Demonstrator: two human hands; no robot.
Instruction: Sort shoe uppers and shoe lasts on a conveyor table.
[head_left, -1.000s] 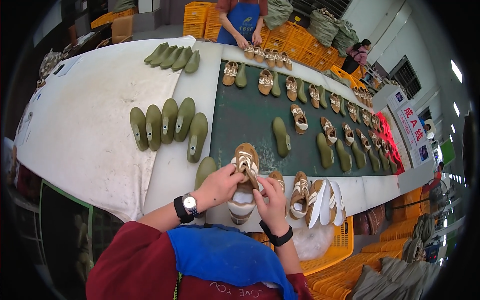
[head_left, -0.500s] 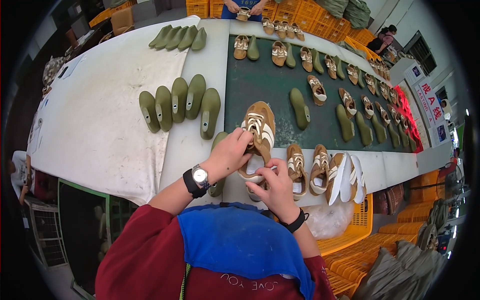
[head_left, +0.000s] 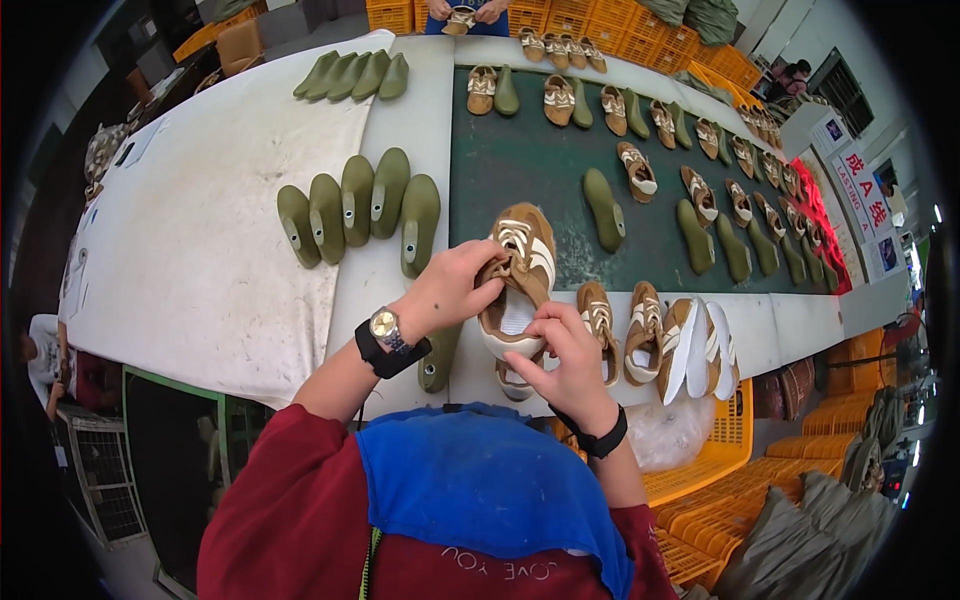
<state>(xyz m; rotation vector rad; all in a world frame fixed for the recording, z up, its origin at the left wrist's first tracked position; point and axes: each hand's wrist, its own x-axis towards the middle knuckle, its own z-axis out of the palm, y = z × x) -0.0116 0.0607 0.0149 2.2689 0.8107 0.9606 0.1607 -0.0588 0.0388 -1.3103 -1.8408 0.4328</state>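
A brown suede sneaker with white stripes and laces is held between both hands, toe pointing away from me. My left hand pinches its tongue at the top of the laces. With thumb and fingers, my right hand grips the collar on the right near the heel. The shoe's opening shows a pale lining. Beneath the heel, another sneaker is mostly hidden. A green shoe last lies under my left wrist, partly covered.
Several green lasts stand left of the dark green belt, which carries paired shoes and lasts. To the right are sneakers and white insoles, above a yellow crate. A co-worker's hands hold a shoe at the far end.
The sneaker's opening is spread wider and shows more of the lining. My right hand has shifted slightly right and my left hand has lifted slightly, both still on the shoe.
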